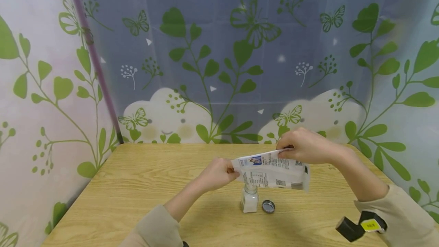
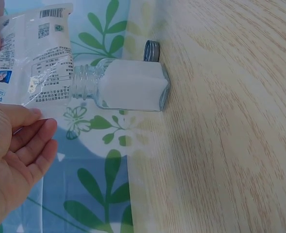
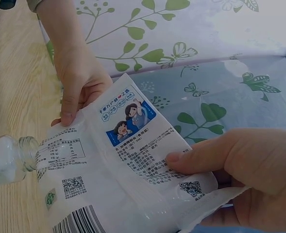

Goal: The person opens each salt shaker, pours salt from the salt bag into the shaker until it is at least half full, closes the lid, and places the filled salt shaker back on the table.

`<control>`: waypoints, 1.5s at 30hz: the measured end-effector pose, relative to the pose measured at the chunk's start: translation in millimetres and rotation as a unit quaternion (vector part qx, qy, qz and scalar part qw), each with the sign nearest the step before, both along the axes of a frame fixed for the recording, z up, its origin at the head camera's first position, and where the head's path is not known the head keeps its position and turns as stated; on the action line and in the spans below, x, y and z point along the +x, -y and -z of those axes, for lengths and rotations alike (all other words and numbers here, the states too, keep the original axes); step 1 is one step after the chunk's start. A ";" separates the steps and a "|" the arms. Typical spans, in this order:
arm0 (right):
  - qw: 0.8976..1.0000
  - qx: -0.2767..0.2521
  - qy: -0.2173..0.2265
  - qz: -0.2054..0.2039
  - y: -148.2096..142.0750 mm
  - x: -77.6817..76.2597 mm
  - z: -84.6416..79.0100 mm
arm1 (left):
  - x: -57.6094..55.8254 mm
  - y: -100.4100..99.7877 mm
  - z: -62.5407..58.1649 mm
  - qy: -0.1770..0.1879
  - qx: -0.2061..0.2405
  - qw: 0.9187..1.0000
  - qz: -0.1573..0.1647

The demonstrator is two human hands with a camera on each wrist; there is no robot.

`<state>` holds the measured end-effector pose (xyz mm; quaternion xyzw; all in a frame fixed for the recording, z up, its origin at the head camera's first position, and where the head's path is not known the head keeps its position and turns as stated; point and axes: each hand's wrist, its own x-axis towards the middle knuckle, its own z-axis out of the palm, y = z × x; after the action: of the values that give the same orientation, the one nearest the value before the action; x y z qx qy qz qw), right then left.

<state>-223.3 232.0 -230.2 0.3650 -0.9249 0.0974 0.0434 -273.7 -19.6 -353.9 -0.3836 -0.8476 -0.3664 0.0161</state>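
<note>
A white printed bag of salt (image 1: 267,170) is held tilted on its side above the table. My left hand (image 1: 218,173) pinches its left corner between thumb and fingers. With the thumb flat on the printed face, my right hand (image 1: 305,146) grips the bag's upper edge farther right; some of those fingers are hidden behind the bag. An open glass jar (image 2: 133,85) stands upright under the bag, largely filled with white grains. Its threaded neck is right at the bag's lower side. The dark metal lid (image 1: 268,206) lies on the table just right of the jar.
The wooden table (image 1: 144,186) reaches back to a patterned curtain (image 1: 219,68) with leaves and butterflies. A similar pale curtain (image 1: 44,87) hangs along the left side. A black wrist camera (image 1: 360,226) is strapped over the right sleeve.
</note>
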 end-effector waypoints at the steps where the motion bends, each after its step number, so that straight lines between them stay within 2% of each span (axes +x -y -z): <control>1: 1.000 0.001 -0.001 0.000 -0.2 0.1 -0.1 | 0.1 -0.3 -0.1 0.000 -0.001 1.000 -0.001; 11: 1.000 0.000 -0.005 0.001 -2.1 1.7 -0.5 | 0.5 -3.4 -0.4 -0.001 -0.008 1.000 -0.012; 24: 1.000 -0.003 -0.010 -0.006 -3.3 0.0 0.7 | 0.9 -4.7 -0.3 0.015 -0.004 1.000 -0.009; 45: 1.000 -0.002 -0.011 -0.014 -0.7 -0.6 -0.6 | 1.3 -2.3 -1.3 0.006 0.001 1.000 -0.005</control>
<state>-223.9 232.8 -229.6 0.3789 -0.9190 0.0959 0.0526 -272.4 -17.3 -352.6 -0.3771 -0.8492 -0.3694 0.0137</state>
